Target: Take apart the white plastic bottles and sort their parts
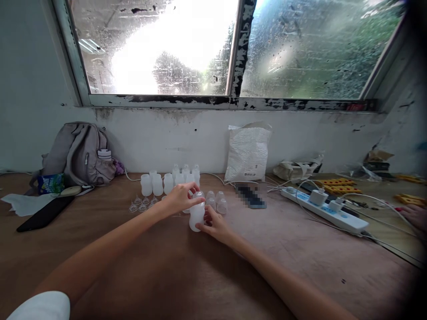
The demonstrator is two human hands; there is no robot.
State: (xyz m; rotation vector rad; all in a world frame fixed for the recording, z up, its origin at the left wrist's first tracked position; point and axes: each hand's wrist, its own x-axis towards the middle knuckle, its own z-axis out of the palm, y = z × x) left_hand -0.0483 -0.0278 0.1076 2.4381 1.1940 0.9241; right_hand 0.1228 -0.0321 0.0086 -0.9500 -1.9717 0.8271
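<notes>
A frosted white baby bottle (pixel 196 219) stands upright on the brown table. My left hand (pixel 182 198) grips its clear domed cap (pixel 198 195) from above, thumb and fingers closed round it. Lower down, my right hand (pixel 217 226) has its thumb and fingers round the bottle's body. Behind my left hand are several frosted bottles (pixel 157 185), and several with clear tops (pixel 186 170) stand at the back. Small clear nipples (pixel 142 207) lie in rows left of my left wrist. Loose clear domed caps (pixel 221 204) stand just beyond my right hand.
Against the wall rest a grey backpack (pixel 88 155) and a white plastic mailer bag (pixel 248 153). A dark flat case (pixel 46 214) lies left. To the right are a phone (pixel 257 203), a corded power strip (pixel 328 214) and another person's hand (pixel 414 215).
</notes>
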